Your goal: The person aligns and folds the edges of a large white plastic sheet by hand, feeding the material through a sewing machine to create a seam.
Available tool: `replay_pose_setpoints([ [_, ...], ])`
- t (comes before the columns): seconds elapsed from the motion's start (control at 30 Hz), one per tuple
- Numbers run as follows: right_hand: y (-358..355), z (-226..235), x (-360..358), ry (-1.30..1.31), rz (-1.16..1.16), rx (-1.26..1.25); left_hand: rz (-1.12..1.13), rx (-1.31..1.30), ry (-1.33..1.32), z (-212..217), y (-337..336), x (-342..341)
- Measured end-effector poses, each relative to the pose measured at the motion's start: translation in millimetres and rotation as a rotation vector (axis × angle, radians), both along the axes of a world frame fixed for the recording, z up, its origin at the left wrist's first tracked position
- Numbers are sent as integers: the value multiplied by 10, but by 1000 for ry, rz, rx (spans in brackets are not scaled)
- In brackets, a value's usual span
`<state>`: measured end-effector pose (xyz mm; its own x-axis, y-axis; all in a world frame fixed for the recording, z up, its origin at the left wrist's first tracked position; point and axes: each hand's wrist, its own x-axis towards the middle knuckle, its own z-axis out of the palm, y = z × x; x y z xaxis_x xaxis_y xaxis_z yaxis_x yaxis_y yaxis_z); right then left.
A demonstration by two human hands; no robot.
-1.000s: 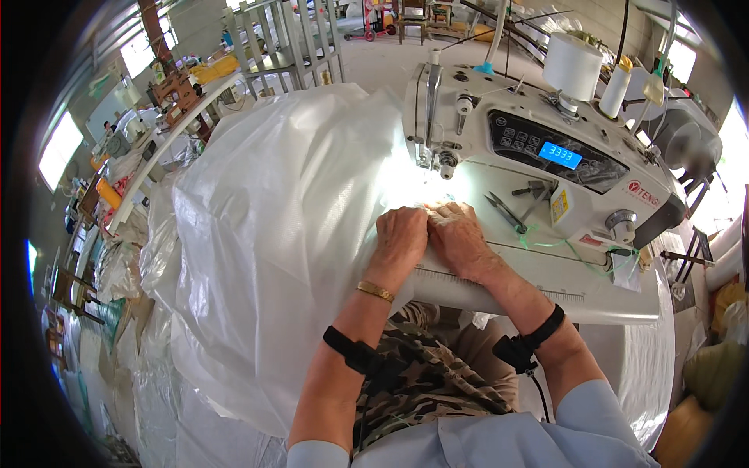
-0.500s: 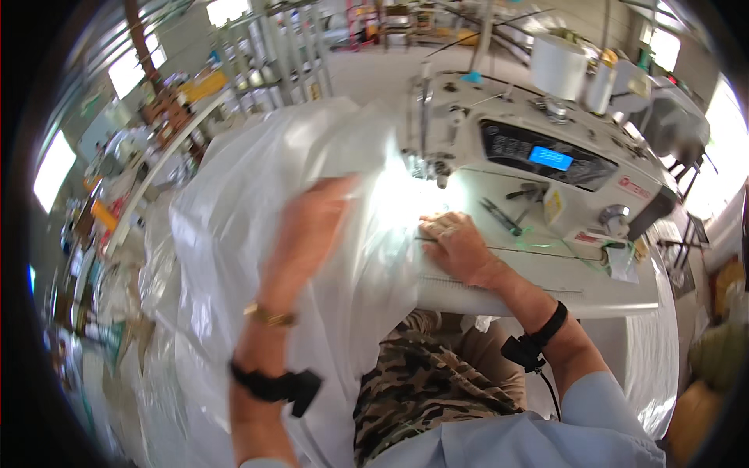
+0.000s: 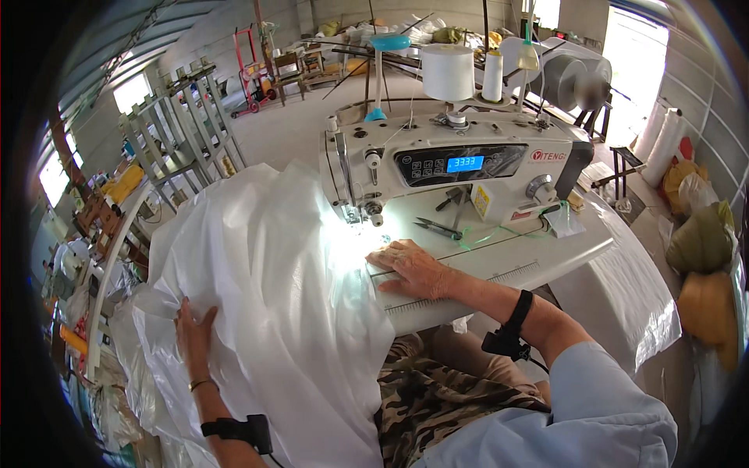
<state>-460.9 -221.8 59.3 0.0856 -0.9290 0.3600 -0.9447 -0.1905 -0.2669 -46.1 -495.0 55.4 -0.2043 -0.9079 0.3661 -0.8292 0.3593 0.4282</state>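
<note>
A large sheet of shiny white plastic material [image 3: 257, 257] drapes over the left end of the sewing machine [image 3: 460, 156] and hangs down beside my legs. My left hand [image 3: 195, 331] rests on its outer left part, thumb and fingers apart. Close to the brightly lit needle area, my right hand [image 3: 409, 269] lies flat on the machine bed [image 3: 499, 261], its fingertips at the sheet's right edge. Whether the fingertips pin the sheet is lost in the glare. Dark thread snips [image 3: 438, 228] lie on the bed behind the right hand, with green thread [image 3: 488, 234] beside them.
A large white thread cone [image 3: 448, 72] and a slimmer one [image 3: 492, 76] stand behind the machine. To the left is a grey metal rack [image 3: 183, 132]. Stuffed sacks [image 3: 706, 242] lie at the right, and a red hand truck [image 3: 251, 74] stands far back.
My left hand has moved left and down, away from the needle area, onto the sheet's outer part. My right hand stays by the needle. The view has swung right.
</note>
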Motion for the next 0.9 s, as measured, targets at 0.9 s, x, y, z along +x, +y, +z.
replay_pose_setpoints([
  [0.9, -16, -66, -260, 117, -171, -254, 621, 138, -684, -717, 2154, 2894],
])
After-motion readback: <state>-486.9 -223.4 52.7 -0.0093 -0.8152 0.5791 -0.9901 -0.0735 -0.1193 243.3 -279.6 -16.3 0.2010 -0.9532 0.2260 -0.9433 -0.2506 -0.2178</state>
